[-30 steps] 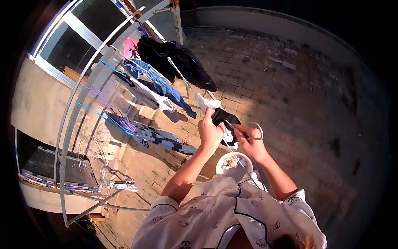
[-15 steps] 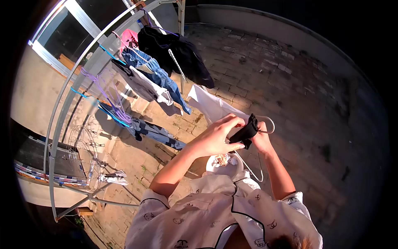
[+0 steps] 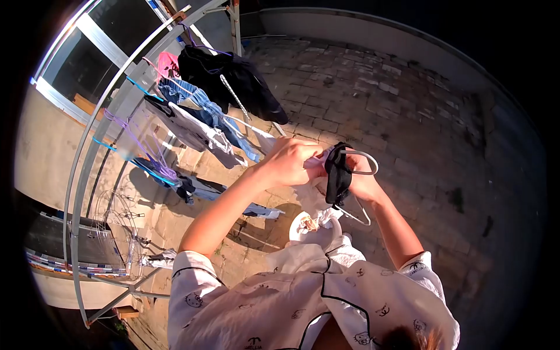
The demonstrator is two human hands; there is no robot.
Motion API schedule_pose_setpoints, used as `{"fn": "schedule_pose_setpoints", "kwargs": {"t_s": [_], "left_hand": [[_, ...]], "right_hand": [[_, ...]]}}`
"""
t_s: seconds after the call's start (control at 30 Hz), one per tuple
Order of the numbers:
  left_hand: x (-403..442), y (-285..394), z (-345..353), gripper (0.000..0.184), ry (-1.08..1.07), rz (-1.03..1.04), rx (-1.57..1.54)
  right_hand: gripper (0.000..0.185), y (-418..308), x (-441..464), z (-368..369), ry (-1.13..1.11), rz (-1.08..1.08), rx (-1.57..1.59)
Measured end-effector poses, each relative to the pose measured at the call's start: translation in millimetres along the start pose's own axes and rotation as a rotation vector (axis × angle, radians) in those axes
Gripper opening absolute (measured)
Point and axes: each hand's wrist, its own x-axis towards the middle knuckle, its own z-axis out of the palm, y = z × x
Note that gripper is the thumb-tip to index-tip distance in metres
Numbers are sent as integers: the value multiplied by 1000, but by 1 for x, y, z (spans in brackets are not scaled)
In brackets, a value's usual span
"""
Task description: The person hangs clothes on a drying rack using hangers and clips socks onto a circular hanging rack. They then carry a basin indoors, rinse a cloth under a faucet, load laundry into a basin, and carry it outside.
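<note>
A white garment (image 3: 310, 196) with a black band (image 3: 338, 175), perhaps its collar, is gathered between my two hands in the middle of the view. My left hand (image 3: 290, 161) is closed on the cloth just left of the band. On the other side, my right hand (image 3: 363, 178) is closed around a white clothes hanger (image 3: 371, 160) and lies against the black band. The hanger's hook curves out past my right fingers, and its lower corner shows beneath the hand. Cloth and the band hide part of the hanger and some fingertips.
A metal drying rack (image 3: 85, 169) on the left carries a black garment (image 3: 233, 81), blue denim (image 3: 201, 102), a grey-and-white top (image 3: 195, 131) and purple hangers (image 3: 153, 153). Below my hands stands a pale bucket (image 3: 298, 236) with crumpled cloth inside. Brick paving (image 3: 408, 175) stretches to a low wall.
My left hand has turned and closed on the cloth beside the black band. The band now hangs more upright, and the white cloth has dropped below my hands.
</note>
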Motion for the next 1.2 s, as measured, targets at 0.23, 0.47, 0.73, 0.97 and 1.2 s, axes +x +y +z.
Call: {"fn": "schedule_pose_setpoints", "kwargs": {"t_s": [0.23,0.47,0.73,0.97,1.2], "left_hand": [[-7,-3,-30,16,119,-183,-204],[-23,-21,-39,15,456,-145,-264],[-40,-47,-51,20,735,-164,-270],[-49,-51,-49,19,680,-9,296],[-48,-54,-25,26,781,-305,-375]], "right_hand": [[32,69,-22,-58,-330,-171,-777],[15,56,-71,-66,200,-409,-1222],[28,14,-73,-82,21,-418,-1581],[26,-35,-54,-105,62,-672,-1438],[59,-49,-15,-67,364,-716,-1258]]}}
